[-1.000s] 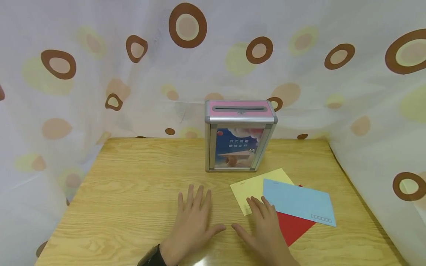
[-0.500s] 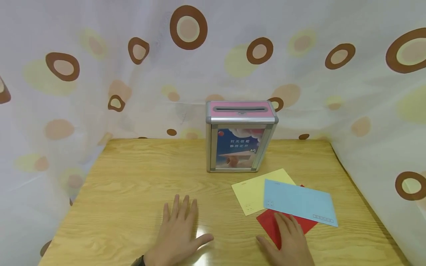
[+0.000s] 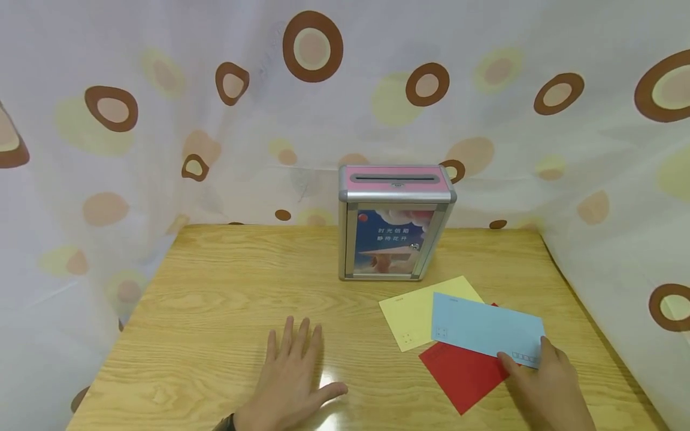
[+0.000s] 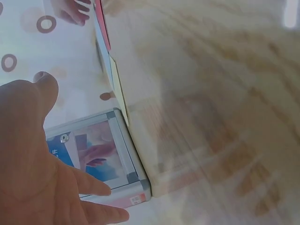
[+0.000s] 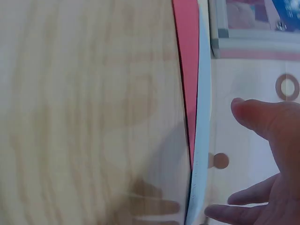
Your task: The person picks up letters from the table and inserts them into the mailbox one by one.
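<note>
A light blue envelope (image 3: 485, 323) lies across a yellow envelope (image 3: 409, 317) and a red envelope (image 3: 465, 377), overlapping both. At its lower right corner is my right hand (image 3: 552, 389), thumb and fingers spread apart around that corner. In the right wrist view the thumb (image 5: 258, 115) and fingers stand clear of each other; whether a fingertip touches the paper cannot be told. Left of the envelopes, my left hand (image 3: 286, 386) is spread palm down with straight fingers, holding nothing. A metal-framed mailbox (image 3: 392, 239) with a pink slotted top stands upright behind the envelopes.
The wooden table (image 3: 226, 287) carries the mailbox and envelopes. A patterned white curtain (image 3: 242, 137) hangs behind and along both sides. The mailbox's front door has a small lock (image 3: 414, 246), and its top slot (image 3: 396, 178) faces up.
My right hand has moved right, from over the yellow and red envelopes to the blue envelope's right corner. My left hand shifted slightly left and nearer, then stayed. The envelopes lie as before.
</note>
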{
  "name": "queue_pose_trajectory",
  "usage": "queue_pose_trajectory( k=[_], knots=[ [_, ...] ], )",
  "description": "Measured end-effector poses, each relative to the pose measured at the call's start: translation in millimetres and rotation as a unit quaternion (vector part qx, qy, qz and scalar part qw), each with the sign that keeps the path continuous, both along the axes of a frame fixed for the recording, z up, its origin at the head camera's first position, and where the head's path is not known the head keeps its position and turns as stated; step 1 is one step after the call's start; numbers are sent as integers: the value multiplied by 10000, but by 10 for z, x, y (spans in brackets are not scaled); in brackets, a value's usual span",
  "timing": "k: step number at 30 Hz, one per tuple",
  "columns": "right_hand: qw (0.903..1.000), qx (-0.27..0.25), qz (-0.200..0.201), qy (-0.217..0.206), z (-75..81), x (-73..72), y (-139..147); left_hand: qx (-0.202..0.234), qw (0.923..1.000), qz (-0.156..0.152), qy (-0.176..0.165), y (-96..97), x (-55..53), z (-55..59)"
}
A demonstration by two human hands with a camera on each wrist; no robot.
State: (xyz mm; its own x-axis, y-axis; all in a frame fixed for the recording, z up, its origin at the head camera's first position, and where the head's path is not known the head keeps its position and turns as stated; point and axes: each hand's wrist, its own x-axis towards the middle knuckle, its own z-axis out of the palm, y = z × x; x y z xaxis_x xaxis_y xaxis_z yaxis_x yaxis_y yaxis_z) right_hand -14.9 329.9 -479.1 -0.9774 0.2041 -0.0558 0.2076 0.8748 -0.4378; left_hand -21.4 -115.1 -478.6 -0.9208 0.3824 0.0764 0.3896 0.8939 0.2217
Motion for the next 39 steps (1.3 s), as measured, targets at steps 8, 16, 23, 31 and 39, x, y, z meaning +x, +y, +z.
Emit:
queue_pose_trajectory(
  k=[8,16,23,31,39],
  knots=[
    [9970,-105,-435,-631,-25,-186,215,-17,10000,-5,68,-5,-41,94],
    [9960,35,-371,-809,-39,-300,175,328,9993,-168,-91,97,-38,121],
    [9970,-194,301,-693,-4,-298,-164,542,9971,-262,-472,211,-25,62],
    [9950,-372,598,-703,4,-264,-646,550,9933,-505,-882,462,-59,-4],
    [9947,-383,733,-609,-23,-245,-1046,324,9950,-674,-666,685,-81,-13]
  ],
)
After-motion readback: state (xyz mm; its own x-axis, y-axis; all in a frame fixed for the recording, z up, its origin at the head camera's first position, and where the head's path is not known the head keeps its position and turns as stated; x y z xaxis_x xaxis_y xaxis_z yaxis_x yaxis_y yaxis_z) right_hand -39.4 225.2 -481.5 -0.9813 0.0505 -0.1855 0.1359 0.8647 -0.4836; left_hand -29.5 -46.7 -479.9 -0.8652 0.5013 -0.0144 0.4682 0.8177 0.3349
